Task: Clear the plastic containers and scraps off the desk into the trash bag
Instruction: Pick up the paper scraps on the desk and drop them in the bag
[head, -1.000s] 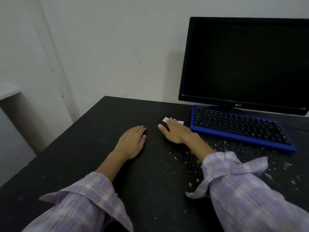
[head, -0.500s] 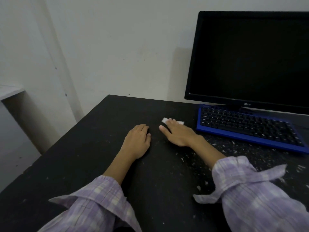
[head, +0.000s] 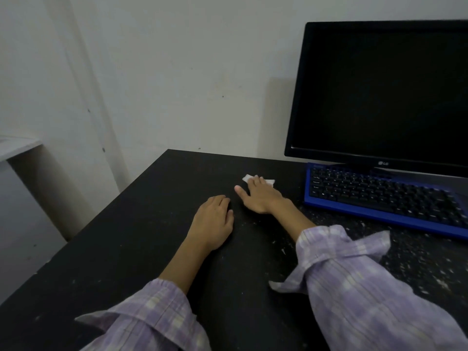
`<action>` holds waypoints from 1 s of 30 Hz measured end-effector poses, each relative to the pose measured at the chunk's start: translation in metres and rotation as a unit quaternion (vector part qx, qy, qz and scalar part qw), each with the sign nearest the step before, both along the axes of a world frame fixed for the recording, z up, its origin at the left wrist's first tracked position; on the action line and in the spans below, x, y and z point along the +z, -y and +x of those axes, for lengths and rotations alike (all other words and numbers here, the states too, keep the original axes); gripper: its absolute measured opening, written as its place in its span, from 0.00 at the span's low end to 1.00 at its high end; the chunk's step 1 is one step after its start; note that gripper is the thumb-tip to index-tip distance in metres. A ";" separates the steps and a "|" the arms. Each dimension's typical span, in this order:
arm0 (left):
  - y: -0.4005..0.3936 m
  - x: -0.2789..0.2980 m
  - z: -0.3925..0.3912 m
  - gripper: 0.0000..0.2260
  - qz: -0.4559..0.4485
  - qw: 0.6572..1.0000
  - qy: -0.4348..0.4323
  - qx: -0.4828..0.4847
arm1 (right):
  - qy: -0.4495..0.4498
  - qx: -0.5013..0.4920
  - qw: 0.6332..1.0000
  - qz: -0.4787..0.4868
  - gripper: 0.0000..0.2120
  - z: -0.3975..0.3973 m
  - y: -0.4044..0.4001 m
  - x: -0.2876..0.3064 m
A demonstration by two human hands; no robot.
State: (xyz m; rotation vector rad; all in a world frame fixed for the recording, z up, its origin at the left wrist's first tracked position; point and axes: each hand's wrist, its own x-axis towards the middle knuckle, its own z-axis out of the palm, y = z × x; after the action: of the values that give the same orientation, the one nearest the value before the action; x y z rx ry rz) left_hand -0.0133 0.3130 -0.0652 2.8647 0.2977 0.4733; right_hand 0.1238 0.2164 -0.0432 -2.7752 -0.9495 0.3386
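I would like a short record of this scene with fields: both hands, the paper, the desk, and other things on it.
left hand: flat on the desk, palm down, holding nothing
right hand: fingers spread, resting on the white paper scrap
white paper scrap: lying flat, partly covered by the fingers
desk: black, with small white crumbs, mostly on the right
keyboard: blue frame, black keys, right of the hands
monitor: screen dark, behind the keyboard
trash bag: not in view

desk (head: pixel 131 249) open leftward, keyboard (head: pixel 379 196) blocking right
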 end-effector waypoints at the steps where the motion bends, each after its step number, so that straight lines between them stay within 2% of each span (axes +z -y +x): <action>1: 0.000 0.000 0.000 0.20 -0.001 1.000 0.000 0.000 | 0.007 -0.015 1.000 -0.006 0.38 -0.002 0.001 -0.001; 5: -0.001 0.000 -0.001 0.20 -0.004 1.000 -0.001 0.001 | 0.035 -0.146 0.985 -0.090 0.44 -0.002 0.006 0.006; 7: 0.000 0.000 -0.001 0.20 -0.003 1.000 0.003 0.000 | 0.019 -0.199 0.970 -0.137 0.47 0.000 0.006 0.009; 10: -0.001 -0.001 0.000 0.20 0.000 1.000 0.003 -0.001 | -0.014 -0.249 0.959 -0.133 0.49 -0.001 0.003 0.008; 14: -0.001 -0.001 -0.001 0.20 -0.004 1.000 0.004 -0.002 | -0.013 -0.268 0.955 -0.125 0.48 0.007 -0.002 0.010; 18: -0.001 -0.001 0.000 0.20 -0.003 1.000 0.009 -0.003 | 0.019 -0.206 0.973 -0.098 0.44 0.024 0.005 0.008; 22: -0.001 -0.003 0.001 0.19 0.001 1.000 0.014 -0.007 | -0.016 -0.043 0.999 0.003 0.32 0.018 -0.002 0.008; 25: -0.001 -0.003 0.001 0.18 0.009 1.000 0.020 0.006 | -0.030 0.050 0.998 0.012 0.28 -0.001 -0.014 0.008; 30: 0.002 0.001 -0.004 0.16 0.021 0.998 0.015 0.064 | -0.035 0.109 0.993 0.014 0.27 -0.037 -0.003 0.006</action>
State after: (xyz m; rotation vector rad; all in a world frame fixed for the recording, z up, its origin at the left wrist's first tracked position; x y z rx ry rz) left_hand -0.0175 0.3109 -0.0646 2.8891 0.4724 0.5505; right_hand 0.0872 0.2193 -0.0372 -2.6204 -1.2323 0.4494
